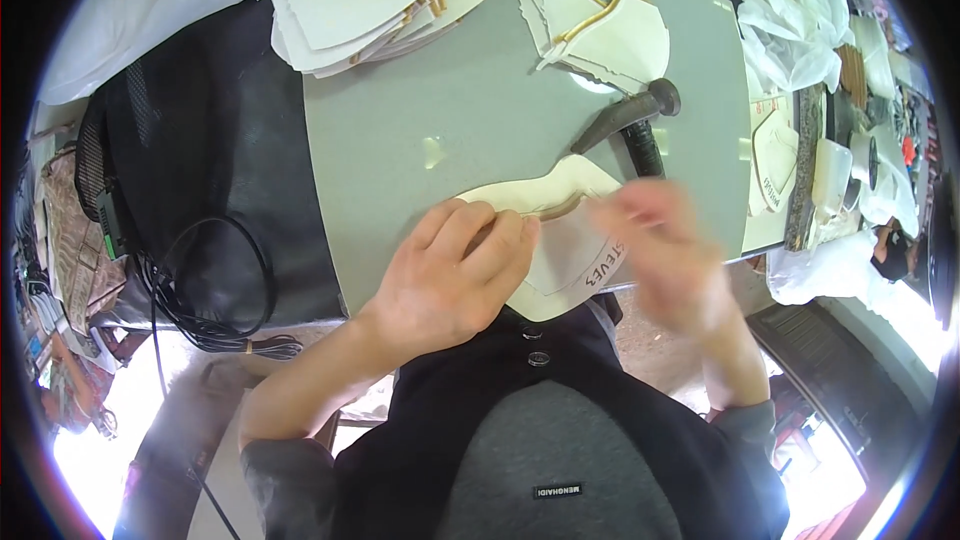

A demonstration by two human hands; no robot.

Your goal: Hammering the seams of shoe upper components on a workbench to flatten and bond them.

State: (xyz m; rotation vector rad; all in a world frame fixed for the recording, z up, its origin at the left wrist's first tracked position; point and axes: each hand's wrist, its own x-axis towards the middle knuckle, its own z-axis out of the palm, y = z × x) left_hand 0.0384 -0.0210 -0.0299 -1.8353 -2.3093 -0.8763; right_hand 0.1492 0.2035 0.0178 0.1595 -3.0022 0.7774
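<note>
A cream, leather-like cut piece [545, 190] with a wavy outline lies at the near edge of the table. Along its curved inner edge runs a brown strip. A pale shaped panel [570, 265] with handwriting on it sits against that edge and overhangs the table. My left hand [450, 275] has its fingers curled and pressed together on the piece's left part; the thumb is hidden. At the piece's right end is my right hand [675, 255], smeared by motion, so its fingers and anything in them cannot be made out. A hammer [610, 123] lies just beyond the piece.
Two stacks of white cut pieces, a larger one [350, 5] and a smaller one [620, 35], rest on the far part of the grey-green table board [400, 120]. Coiled black cables [215, 310] hang at the left. Another marked panel [773, 160] and plastic bags [795, 30] are at the right.
</note>
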